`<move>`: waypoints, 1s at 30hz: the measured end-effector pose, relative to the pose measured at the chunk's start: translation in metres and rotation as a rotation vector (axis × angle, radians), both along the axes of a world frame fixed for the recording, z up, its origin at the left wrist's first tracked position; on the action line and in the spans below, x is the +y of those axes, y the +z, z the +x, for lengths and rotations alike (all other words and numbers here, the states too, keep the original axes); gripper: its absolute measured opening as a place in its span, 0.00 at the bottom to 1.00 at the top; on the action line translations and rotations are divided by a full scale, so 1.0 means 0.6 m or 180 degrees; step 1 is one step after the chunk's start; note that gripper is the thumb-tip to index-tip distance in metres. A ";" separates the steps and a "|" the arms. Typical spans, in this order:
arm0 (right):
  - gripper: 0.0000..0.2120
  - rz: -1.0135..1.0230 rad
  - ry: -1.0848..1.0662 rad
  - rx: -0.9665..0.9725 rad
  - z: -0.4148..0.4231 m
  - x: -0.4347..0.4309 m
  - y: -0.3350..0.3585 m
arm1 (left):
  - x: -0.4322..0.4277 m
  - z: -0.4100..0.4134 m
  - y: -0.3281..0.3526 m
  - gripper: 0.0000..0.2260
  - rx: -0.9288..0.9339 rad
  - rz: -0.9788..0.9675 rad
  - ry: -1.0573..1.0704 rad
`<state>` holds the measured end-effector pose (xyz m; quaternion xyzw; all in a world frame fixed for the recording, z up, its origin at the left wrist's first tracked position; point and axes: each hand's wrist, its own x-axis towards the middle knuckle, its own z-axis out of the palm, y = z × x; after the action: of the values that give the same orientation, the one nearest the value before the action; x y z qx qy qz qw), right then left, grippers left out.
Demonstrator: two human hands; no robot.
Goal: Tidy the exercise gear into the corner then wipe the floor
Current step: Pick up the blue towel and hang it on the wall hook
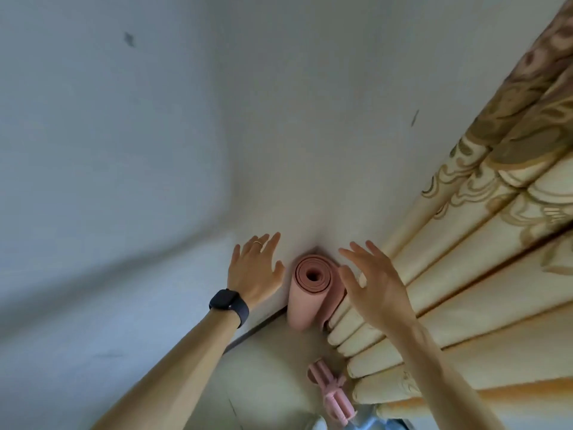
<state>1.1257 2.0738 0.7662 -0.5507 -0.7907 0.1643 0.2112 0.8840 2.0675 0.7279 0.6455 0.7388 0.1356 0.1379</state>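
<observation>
A rolled pink exercise mat (305,301) stands upright in the corner where the two walls meet, its open end facing up at me. My left hand (255,268) is just left of the roll, fingers spread and straight, close to the wall and not holding the mat. My right hand (372,280) hovers just right of the roll with fingers spread, in front of the curtain, holding nothing. Pink dumbbells (330,392) lie on the floor below the mat, beside the curtain hem.
A cream and gold patterned curtain (465,243) hangs down the right side and reaches the floor next to the mat. White walls (124,150) fill the left and the back. Pale floor (273,383) shows below the corner.
</observation>
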 end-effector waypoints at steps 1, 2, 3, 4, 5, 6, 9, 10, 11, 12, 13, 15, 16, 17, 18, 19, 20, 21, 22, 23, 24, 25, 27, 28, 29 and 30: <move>0.16 0.0200 0.0017 0.0071 -0.002 -0.014 0.026 | -0.018 -0.004 0.023 0.27 -0.0029 0.0101 0.0044; 0.14 0.0391 0.0068 0.0125 -0.005 -0.026 0.048 | -0.037 -0.008 0.044 0.27 -0.0034 0.0185 0.0100; 0.13 0.0566 0.0135 0.0176 -0.008 -0.036 0.064 | -0.057 -0.012 0.063 0.26 -0.0040 0.0244 0.0163; 0.13 0.0665 0.0197 0.0212 -0.012 -0.045 0.079 | -0.079 -0.016 0.080 0.25 -0.0050 0.0291 0.0244; 0.13 0.0672 0.0252 0.0229 -0.017 -0.054 0.092 | -0.102 -0.019 0.096 0.24 -0.0057 0.0345 0.0348; 0.15 0.0640 0.0321 0.0229 -0.024 -0.062 0.104 | -0.125 -0.024 0.110 0.24 -0.0056 0.0398 0.0467; 0.21 0.0754 0.0701 0.0217 -0.055 -0.074 0.131 | -0.191 -0.045 0.151 0.23 0.0079 0.0568 0.0828; 0.22 0.0761 0.0855 0.0227 -0.068 -0.078 0.140 | -0.215 -0.054 0.164 0.23 0.0151 0.0604 0.0967; 0.23 0.0757 0.1019 0.0259 -0.081 -0.084 0.147 | -0.242 -0.061 0.175 0.23 0.0218 0.0622 0.1126; 0.22 0.0773 0.1189 0.0313 -0.094 -0.092 0.153 | -0.272 -0.068 0.184 0.23 0.0282 0.0633 0.1300; 0.22 0.0809 0.1367 0.0368 -0.107 -0.102 0.157 | -0.305 -0.073 0.192 0.23 0.0352 0.0635 0.1482; 0.21 0.0875 0.1715 0.0438 -0.131 -0.127 0.158 | -0.377 -0.077 0.201 0.25 0.0507 0.0586 0.1817; 0.20 0.0890 0.1898 0.0459 -0.144 -0.141 0.154 | -0.416 -0.077 0.201 0.25 0.0583 0.0533 0.1989; 0.20 0.0885 0.2078 0.0476 -0.158 -0.160 0.148 | -0.459 -0.074 0.198 0.24 0.0630 0.0454 0.2183; 0.20 0.0840 0.2248 0.0496 -0.172 -0.184 0.140 | -0.505 -0.069 0.192 0.24 0.0645 0.0349 0.2401; 0.20 0.0775 0.2417 0.0499 -0.186 -0.212 0.130 | -0.555 -0.062 0.183 0.24 0.0639 0.0208 0.2631; 0.20 0.0704 0.2603 0.0463 -0.200 -0.246 0.119 | -0.610 -0.051 0.174 0.25 0.0625 0.0043 0.2849; 0.20 0.0607 0.2813 0.0402 -0.212 -0.285 0.109 | -0.667 -0.036 0.167 0.26 0.0599 -0.0096 0.3060; 0.18 0.0508 0.3050 0.0354 -0.225 -0.325 0.101 | -0.726 -0.022 0.160 0.27 0.0585 -0.0183 0.3277; 0.17 0.0427 0.3299 0.0313 -0.241 -0.367 0.096 | -0.784 -0.008 0.157 0.28 0.0606 -0.0249 0.3499; 0.18 0.0364 0.3543 0.0275 -0.258 -0.412 0.098 | -0.841 0.004 0.159 0.29 0.0634 -0.0301 0.3721; 0.18 0.0337 0.3778 0.0248 -0.276 -0.459 0.104 | -0.898 0.016 0.166 0.29 0.0660 -0.0345 0.3946; 0.19 0.0299 0.4238 0.0197 -0.308 -0.560 0.119 | -1.011 0.042 0.181 0.29 0.0706 -0.0407 0.4424; 0.19 0.0274 0.4449 0.0191 -0.320 -0.613 0.126 | -1.066 0.058 0.186 0.28 0.0726 -0.0393 0.4658; 0.20 0.0275 0.4650 0.0205 -0.332 -0.667 0.133 | -1.120 0.074 0.190 0.27 0.0742 -0.0364 0.4876; 0.20 0.0297 0.4849 0.0224 -0.341 -0.719 0.140 | -1.171 0.090 0.194 0.26 0.0748 -0.0324 0.5078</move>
<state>0.9211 1.6424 0.8503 0.1618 -0.9510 0.2485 0.0877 0.9379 1.3647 0.8444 -0.0731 0.9920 0.0906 -0.0498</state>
